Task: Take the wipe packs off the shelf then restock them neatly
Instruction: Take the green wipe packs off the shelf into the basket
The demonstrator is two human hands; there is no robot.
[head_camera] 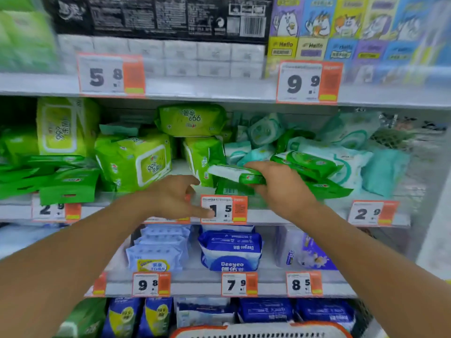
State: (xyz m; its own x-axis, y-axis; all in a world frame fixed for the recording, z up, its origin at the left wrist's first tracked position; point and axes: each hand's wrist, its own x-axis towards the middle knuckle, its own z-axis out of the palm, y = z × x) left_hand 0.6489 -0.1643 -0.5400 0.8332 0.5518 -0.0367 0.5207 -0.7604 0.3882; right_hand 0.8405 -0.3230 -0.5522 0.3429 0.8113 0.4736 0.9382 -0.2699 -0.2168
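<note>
Green wipe packs crowd the middle shelf [268, 217] in untidy heaps. My right hand [280, 189] grips a small flat green-and-white wipe pack [231, 173] at the shelf's front, above the "1.5" price tag [223, 209]. Another small green pack [230, 189] lies just under it. My left hand [175, 196] hovers in front of the shelf edge with relaxed fingers, holding nothing, below a large lime-green pack [136, 162]. More small dark-green packs [307, 164] are piled to the right, with pale teal packs [346, 162] behind them.
Flat green packs [61, 181] overhang the shelf edge at left. The shelf above holds white tissue bundles [170, 57] and colourful boxes [341, 28]. Blue packs [230, 252] fill the lower shelves. An orange-rimmed basket [258, 330] sits at the bottom edge.
</note>
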